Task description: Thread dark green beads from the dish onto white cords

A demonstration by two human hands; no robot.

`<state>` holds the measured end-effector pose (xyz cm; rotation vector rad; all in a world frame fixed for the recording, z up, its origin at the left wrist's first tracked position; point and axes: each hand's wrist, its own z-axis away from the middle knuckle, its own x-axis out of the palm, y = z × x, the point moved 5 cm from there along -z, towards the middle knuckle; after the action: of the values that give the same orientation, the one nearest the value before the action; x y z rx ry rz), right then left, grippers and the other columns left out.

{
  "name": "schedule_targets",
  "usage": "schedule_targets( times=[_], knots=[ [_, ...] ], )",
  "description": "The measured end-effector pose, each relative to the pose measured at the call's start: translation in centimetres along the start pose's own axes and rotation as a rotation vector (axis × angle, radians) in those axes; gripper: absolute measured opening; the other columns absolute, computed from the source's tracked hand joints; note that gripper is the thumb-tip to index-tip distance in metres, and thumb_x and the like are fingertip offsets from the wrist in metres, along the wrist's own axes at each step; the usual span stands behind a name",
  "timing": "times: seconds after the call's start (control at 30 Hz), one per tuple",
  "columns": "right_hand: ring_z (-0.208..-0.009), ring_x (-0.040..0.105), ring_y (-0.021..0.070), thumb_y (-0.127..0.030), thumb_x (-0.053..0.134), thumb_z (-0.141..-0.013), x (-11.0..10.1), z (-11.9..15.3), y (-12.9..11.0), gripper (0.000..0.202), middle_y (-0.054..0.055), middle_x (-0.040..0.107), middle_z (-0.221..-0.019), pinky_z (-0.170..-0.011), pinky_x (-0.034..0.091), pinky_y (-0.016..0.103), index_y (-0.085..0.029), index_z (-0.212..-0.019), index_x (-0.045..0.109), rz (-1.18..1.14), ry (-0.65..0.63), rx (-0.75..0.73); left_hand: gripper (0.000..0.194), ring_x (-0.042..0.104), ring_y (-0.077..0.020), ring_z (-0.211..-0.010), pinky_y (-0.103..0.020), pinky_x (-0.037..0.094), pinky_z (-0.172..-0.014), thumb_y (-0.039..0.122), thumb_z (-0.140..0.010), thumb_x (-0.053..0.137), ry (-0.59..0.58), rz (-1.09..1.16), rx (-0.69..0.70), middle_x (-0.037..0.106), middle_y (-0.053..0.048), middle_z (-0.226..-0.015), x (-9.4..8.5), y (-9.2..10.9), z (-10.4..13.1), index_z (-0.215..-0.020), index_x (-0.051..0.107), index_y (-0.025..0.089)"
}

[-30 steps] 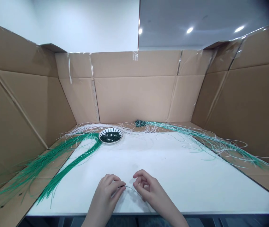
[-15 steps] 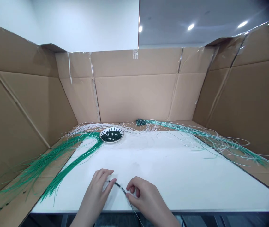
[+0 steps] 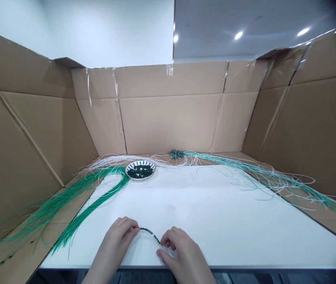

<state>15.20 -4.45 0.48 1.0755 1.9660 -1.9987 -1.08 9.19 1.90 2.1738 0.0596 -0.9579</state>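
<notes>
A short string of dark beads [image 3: 150, 231] curves between my two hands over the white tabletop. Its left end is pinched between the thumb and fingertips of my left hand [image 3: 122, 234]. The other end reaches the index fingertip of my right hand [image 3: 182, 250], whose fingers are curled while the thumb stands apart below them. A gap shows between that thumb and the index finger. The thread beyond the beads is hard to make out near my right hand.
A striped dish [image 3: 140, 170] of dark green beads stands at the back left. Green strands [image 3: 97, 203] spread along the left, with white strands [image 3: 111, 159] behind. A beaded bundle [image 3: 177, 154] trails strands rightward. Cardboard walls [image 3: 170, 122] surround the white tabletop [image 3: 230, 225].
My left fingers have closed on the string's left end. My right thumb has parted from the index finger, and the thread hanging below that hand no longer shows.
</notes>
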Motion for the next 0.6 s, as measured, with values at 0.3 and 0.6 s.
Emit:
schedule_targets(
  times=[0.3,0.6],
  knots=[
    [-0.063,0.060,0.0172,-0.045,0.058,-0.093,-2.3,0.3,-1.0,0.028,0.004,0.067,-0.079,-0.057,0.050,0.026,-0.019,-0.090,0.068,-0.413,0.058,0.027,0.030,0.076,-0.0216,-0.072,-0.025,0.062,-0.066,0.050,-0.085,0.076,0.220,0.303,-0.119,0.078,-0.004,-0.078,-2.4,1.3,1.0,-0.080,0.076,0.020],
    [-0.058,0.039,0.0133,-0.037,0.070,-0.085,-6.3,1.7,-6.7,0.017,-0.002,0.054,-0.068,-0.055,0.034,0.027,-0.021,-0.080,0.071,-0.496,0.204,-0.104,0.035,0.066,-0.0156,-0.066,-0.018,0.056,-0.060,0.063,-0.072,0.083,0.393,0.567,-0.188,0.072,0.000,-0.069,-5.3,7.6,2.0,-0.072,0.083,0.028]
  ],
)
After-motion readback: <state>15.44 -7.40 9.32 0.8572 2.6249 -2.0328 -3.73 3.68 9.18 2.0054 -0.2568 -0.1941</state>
